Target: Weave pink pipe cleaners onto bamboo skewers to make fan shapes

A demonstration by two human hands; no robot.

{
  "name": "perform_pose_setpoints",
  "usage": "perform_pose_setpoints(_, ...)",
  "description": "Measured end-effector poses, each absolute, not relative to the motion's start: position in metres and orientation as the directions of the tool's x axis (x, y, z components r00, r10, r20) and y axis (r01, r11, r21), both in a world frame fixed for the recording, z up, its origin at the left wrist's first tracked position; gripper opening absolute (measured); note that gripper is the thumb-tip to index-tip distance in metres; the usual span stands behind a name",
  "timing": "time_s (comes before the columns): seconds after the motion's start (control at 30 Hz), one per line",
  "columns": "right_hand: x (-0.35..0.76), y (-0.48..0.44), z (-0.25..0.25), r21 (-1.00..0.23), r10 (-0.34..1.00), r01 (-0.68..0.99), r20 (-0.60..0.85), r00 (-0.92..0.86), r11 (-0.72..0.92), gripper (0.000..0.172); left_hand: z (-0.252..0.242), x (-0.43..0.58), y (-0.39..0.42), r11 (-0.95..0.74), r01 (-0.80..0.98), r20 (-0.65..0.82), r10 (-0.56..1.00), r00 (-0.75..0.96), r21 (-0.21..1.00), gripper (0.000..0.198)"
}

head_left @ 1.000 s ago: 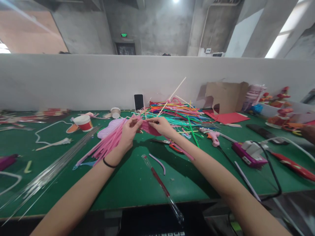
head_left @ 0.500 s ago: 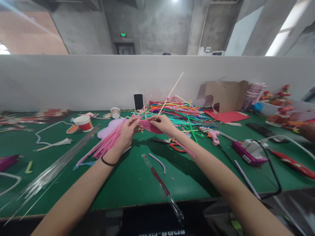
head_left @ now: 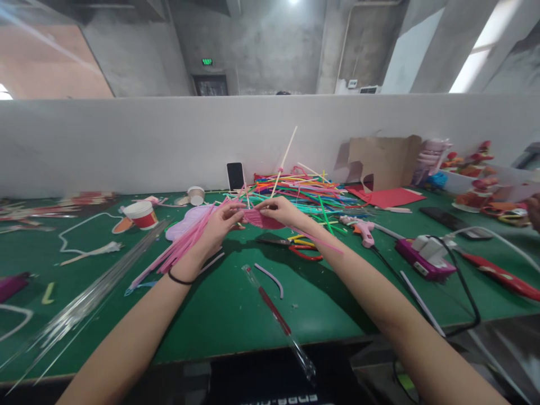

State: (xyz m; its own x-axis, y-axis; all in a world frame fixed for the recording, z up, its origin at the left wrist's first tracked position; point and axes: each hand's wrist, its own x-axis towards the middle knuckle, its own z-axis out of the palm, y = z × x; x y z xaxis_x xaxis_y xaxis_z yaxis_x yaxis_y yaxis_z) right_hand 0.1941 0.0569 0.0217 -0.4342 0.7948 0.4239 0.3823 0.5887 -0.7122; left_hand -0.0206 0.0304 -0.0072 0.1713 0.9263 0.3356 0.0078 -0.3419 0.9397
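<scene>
Both hands meet over the middle of the table at a deep pink piece of side-by-side pipe cleaners (head_left: 265,220). My right hand (head_left: 279,211) pinches its upper right side between thumb and fingers. At its left end, my left hand (head_left: 223,223) has thumb and fingertips closed on the edge; the fingertips partly hide what they grip. A thin wooden stick (head_left: 288,147) with a small pink knot slants up behind my right hand. Loose pink pipe cleaners (head_left: 179,250) lie in a bundle beside and under my left wrist. Red-handled scissors (head_left: 304,252) lie below my right hand.
Behind my hands is a heap of coloured pipe cleaners (head_left: 310,188). At left stand a paper cup (head_left: 143,216) and a bundle of wires (head_left: 90,287). A pink glue gun (head_left: 365,232) and a purple power strip (head_left: 426,263) with cables lie right. Another person's hand shows at the right edge.
The wooden stick has swung more upright. My left fingers have spread slightly and shifted along the piece's left edge. The view has moved a little.
</scene>
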Motion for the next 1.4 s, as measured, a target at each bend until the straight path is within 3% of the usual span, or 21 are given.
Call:
perform_pose_setpoints(0.33, 0.197, 0.061, 0.017, -0.723, 0.796, 0.366, 0.432, -0.423, 0.587, 0.016, -0.009, -0.022, 0.034, -0.338, -0.038, 0.340, 0.934, 0.111, 0.940, 0.034)
perform_pose_setpoints(0.73, 0.197, 0.062, 0.016, -0.679, 0.782, 0.407, 0.437, -0.445, 0.611, 0.027, -0.003, -0.020, 0.028, -0.455, 0.200, 0.440, 0.891, 0.113, 0.868, 0.030)
perform_pose_setpoints(0.97, 0.197, 0.062, 0.016, -0.661, 0.798, 0.458, 0.417, -0.435, 0.595, 0.027, 0.000, -0.020, 0.024, -0.543, 0.457, 0.549, 0.825, 0.135, 0.704, 0.027)
perform_pose_setpoints(1.3, 0.190, 0.053, 0.016, -0.625, 0.791, 0.493, 0.401, -0.463, 0.606, 0.020, -0.006, -0.016, 0.024, -0.480, 0.603, 0.578, 0.815, 0.038, 0.638, 0.025)
perform_pose_setpoints(1.4, 0.186, 0.051, 0.015, -0.599, 0.788, 0.516, 0.410, -0.459, 0.612, 0.019, -0.007, -0.013, 0.022, -0.451, 0.701, 0.631, 0.776, 0.002, 0.552, 0.023)
